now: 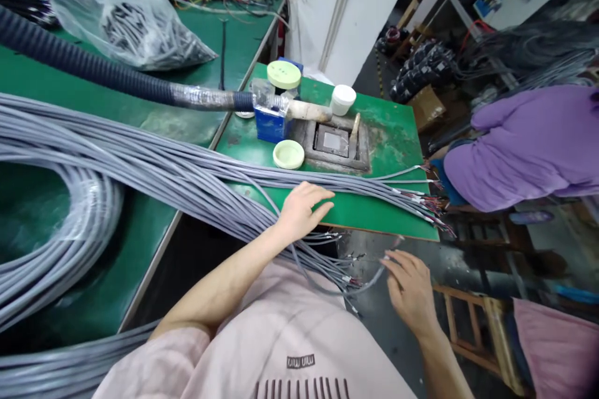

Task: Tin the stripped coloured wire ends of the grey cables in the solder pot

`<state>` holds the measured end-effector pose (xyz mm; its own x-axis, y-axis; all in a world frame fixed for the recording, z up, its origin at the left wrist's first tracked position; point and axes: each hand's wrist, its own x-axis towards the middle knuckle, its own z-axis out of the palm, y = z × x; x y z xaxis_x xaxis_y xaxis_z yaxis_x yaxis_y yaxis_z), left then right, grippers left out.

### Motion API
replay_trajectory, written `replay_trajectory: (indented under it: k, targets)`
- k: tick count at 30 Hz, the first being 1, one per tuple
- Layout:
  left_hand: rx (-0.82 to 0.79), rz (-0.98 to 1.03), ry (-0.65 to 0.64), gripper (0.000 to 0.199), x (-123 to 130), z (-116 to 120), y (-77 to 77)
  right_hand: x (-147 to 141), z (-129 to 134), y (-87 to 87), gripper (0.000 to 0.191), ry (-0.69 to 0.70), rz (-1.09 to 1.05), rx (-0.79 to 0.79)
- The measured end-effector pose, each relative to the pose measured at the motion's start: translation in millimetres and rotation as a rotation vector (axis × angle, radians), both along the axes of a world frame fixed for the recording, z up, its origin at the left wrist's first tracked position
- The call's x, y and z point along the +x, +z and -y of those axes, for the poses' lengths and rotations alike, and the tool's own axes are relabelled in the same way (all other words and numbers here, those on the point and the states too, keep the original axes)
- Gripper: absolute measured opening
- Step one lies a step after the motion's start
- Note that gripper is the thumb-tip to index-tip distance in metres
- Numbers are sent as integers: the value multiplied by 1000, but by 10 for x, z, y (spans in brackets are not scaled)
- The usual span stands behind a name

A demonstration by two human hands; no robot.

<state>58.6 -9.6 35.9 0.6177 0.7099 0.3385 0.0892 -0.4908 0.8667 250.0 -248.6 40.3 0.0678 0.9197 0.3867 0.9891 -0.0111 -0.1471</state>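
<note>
A long bundle of grey cables [187, 162] runs from the left across the green table, its stripped ends with red and dark wires at the right edge. A second group of cable ends [327, 265] hangs over the near edge by my body. My left hand [304, 209] lies over the cables at the near edge, thumb and fingers apart, palm down. Off the table's edge, my right hand [407, 280] pinches the end of one grey cable [372, 283] between fingers and thumb; this cable curves back beneath my left hand.
Behind the cables are a square metal pot [333, 140] set in the table, a white jar [343, 100], a pale lid [288, 154], a blue box [272, 124] and a black hose [93, 65]. A person in purple [528, 143] is at right.
</note>
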Motion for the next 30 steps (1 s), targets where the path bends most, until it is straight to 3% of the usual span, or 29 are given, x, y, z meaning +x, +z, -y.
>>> replay_trajectory:
  k: [3, 7, 12, 16, 20, 22, 24, 26, 30]
  targets:
    - [288, -208, 136, 24, 91, -191, -34, 3, 109, -77, 21, -102, -142, 13]
    - [470, -377, 259, 20, 256, -310, -135, -320, -203, -179, 15, -92, -578, -1]
    - [594, -318, 316, 13, 279, -263, -118, -671, -869, -268, 25, -48, -1419, -167]
    - [697, -159, 367, 10, 118, -98, 64, -515, -1260, -107, 39, -38, -1942, 12]
    - [686, -78, 306, 9, -106, 104, 107, -78, -1302, 213, 25, -197, -1973, 509]
    - [604, -94, 239, 8, -195, 190, 49, 76, -1217, 332, 24, -227, -1841, 735]
    - [460, -102, 174, 9, -251, 255, -9, 111, -1112, 387, 26, -187, -1660, 806]
    - [259, -62, 121, 14, -277, 295, -25, 26, -1021, 384, 26, -119, -1526, 611]
    - [-208, 131, 21, 23, -274, 306, 68, -341, -952, 291, 32, 51, -1359, -200]
